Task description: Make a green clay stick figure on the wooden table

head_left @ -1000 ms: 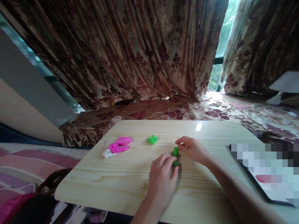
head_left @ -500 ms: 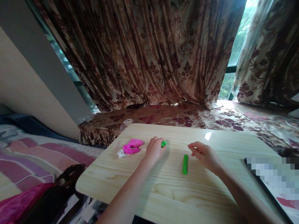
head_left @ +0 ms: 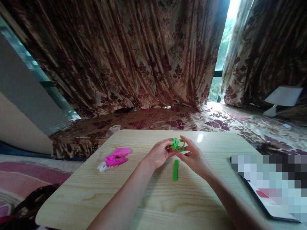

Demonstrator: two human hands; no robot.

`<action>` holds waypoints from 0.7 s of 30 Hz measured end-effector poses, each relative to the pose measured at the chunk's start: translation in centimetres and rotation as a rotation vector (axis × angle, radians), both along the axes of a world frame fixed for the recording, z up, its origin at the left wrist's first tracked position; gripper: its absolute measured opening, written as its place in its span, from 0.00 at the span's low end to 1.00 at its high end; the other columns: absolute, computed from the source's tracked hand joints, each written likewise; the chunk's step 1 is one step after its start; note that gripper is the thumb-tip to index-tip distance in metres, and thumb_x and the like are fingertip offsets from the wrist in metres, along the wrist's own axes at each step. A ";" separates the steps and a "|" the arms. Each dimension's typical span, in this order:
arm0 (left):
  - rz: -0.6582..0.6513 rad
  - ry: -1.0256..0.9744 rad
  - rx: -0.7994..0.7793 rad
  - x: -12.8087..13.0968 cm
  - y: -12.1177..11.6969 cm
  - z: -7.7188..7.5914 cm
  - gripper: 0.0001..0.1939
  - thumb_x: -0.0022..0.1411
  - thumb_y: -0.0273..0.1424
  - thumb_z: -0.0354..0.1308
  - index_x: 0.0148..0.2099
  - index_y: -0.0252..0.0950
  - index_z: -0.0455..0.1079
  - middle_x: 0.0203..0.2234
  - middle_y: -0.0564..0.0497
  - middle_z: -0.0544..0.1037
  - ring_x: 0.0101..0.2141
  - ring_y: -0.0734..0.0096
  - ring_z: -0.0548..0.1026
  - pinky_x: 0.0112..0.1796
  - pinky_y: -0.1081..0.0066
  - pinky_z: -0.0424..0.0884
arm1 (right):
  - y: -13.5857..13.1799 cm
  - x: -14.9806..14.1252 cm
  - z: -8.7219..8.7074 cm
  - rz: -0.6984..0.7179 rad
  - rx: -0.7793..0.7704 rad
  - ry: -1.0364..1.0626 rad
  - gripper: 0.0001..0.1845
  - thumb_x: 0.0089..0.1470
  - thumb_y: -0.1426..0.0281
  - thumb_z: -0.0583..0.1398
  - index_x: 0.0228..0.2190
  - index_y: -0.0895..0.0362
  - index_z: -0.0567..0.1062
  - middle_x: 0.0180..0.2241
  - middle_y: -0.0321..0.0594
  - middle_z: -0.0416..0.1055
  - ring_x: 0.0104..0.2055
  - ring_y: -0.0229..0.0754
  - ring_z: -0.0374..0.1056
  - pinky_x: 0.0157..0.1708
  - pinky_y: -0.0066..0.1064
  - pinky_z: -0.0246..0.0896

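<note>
Above the table, my left hand (head_left: 160, 152) pinches a tangled bundle of thin green strips (head_left: 174, 144) that look like soft clay. My right hand (head_left: 193, 158) is curled at the bundle's right side, its fingers and thumb around a loop that sticks out of it. Just below the hands, a smooth green roll of clay (head_left: 176, 171) lies on the tabletop, touched by neither hand. Off to the left lies a crumpled bright pink piece (head_left: 117, 158) with small green specks, and a white lump (head_left: 103, 166) sits against its near end.
The light wooden table (head_left: 96, 198) has rounded corners. A dark-edged flat object with a blurred surface (head_left: 275, 204) lies at its right. Beyond the far edge are a clear plastic container (head_left: 113, 129), a patterned ledge, curtains and a white lamp (head_left: 284, 96). A striped bed is at left.
My left hand left the green roll, picked the green strip bundle up from the table and brought it right. My right hand moved in to meet it. The view has also swung about.
</note>
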State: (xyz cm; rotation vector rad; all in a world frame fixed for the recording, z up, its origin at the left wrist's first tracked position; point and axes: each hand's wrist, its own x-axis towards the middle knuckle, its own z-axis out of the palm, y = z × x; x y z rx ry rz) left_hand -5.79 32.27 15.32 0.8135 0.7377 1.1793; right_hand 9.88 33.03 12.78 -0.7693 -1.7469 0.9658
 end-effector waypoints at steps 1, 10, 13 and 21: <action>0.001 -0.001 -0.013 0.3 0.0 -0.2 0.09 0.53 0.27 0.54 0.39 0.33 0.69 0.33 0.48 0.74 0.31 0.74 0.74 0.31 0.76 0.70 | 0.0 0.0 0.0 -0.030 0.047 -0.030 0.31 0.47 0.69 0.60 0.53 0.49 0.59 0.49 0.44 0.60 0.38 0.40 0.68 0.28 0.29 0.68; 0.001 0.142 0.048 0.8 -1.4 -1.1 0.14 0.54 0.35 0.56 0.41 0.33 0.70 0.35 0.47 0.75 0.33 0.72 0.73 0.36 0.71 0.69 | 0.2 0.4 0.3 -0.094 0.232 -0.219 0.16 0.50 0.72 0.58 0.43 0.51 0.70 0.36 0.38 0.67 0.34 0.38 0.66 0.29 0.28 0.64; 0.045 0.195 0.087 0.7 -1.5 -1.0 0.16 0.52 0.35 0.59 0.42 0.34 0.70 0.34 0.47 0.75 0.34 0.71 0.72 0.36 0.72 0.68 | -0.2 0.3 0.7 -0.075 0.257 -0.198 0.18 0.49 0.72 0.59 0.44 0.51 0.69 0.40 0.40 0.66 0.36 0.39 0.66 0.31 0.29 0.65; 0.038 0.242 0.067 0.7 -1.7 -1.3 0.17 0.51 0.38 0.59 0.40 0.32 0.71 0.33 0.46 0.76 0.34 0.69 0.73 0.35 0.71 0.68 | -0.1 0.4 0.5 -0.097 0.285 -0.221 0.11 0.50 0.70 0.58 0.39 0.52 0.74 0.34 0.39 0.67 0.35 0.39 0.66 0.34 0.30 0.64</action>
